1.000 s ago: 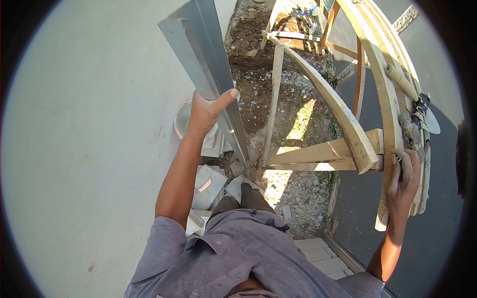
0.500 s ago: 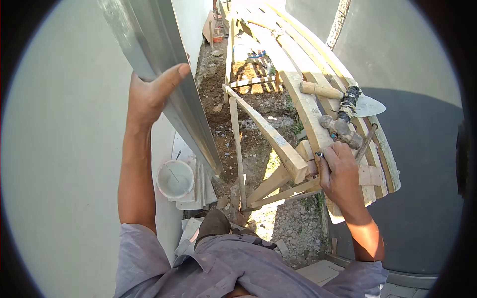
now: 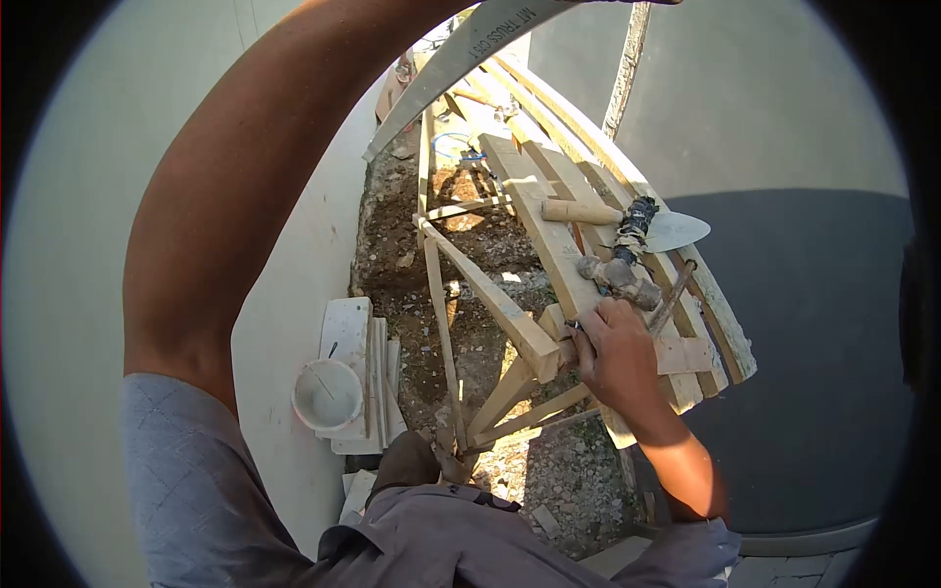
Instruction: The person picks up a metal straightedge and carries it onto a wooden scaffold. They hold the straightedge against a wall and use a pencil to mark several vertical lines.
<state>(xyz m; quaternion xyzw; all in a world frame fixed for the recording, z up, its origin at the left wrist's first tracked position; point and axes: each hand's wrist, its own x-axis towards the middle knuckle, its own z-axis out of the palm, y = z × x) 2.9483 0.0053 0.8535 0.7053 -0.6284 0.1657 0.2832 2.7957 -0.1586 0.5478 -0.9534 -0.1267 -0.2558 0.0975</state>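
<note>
A long grey metal profile (image 3: 475,49) with printed lettering slants across the top. My left arm rises to the top edge beside it; only a sliver of my left hand (image 3: 667,2) shows there, its grip out of frame. Near the end of the wooden planks, my right hand (image 3: 622,358) rests with curled fingers, and a small dark thing shows at its thumb, too hidden to name. Just beyond it lie a hammer (image 3: 619,279) with a pale wooden handle and a trowel (image 3: 676,231) with a black-wrapped grip.
Several long planks (image 3: 549,240) rest on a wooden frame (image 3: 490,294) over rubble and soil. A white bucket (image 3: 327,396) sits on pale boards (image 3: 345,328) by the left wall. A dark grey wall (image 3: 814,323) stands on the right.
My left arm has swung up and rightward with the profile, now flatter and higher, and the hand has mostly left the frame. My right hand stays at the plank ends while the view has shifted.
</note>
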